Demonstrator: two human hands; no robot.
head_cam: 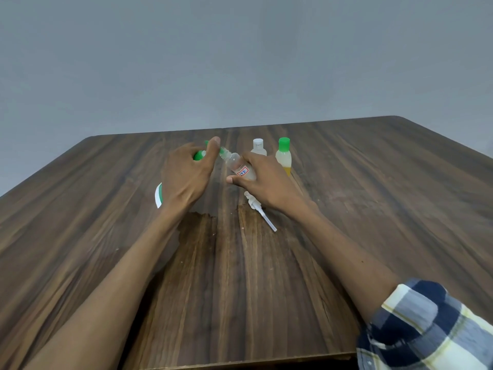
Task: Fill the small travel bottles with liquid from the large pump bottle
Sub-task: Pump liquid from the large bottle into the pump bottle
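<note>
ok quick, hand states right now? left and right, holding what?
Left hand: closed on a green cap.
Right hand: grip closed on the small clear bottle, tilted, neck toward the left hand.

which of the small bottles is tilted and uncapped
The labelled clear bottle held by the right hand; the white-capped bottle and green-capped bottle stand upright, capped.

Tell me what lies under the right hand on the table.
A white pump head with its dip tube lies on the table beneath the right hand. Its top end is covered by the hand.
</note>
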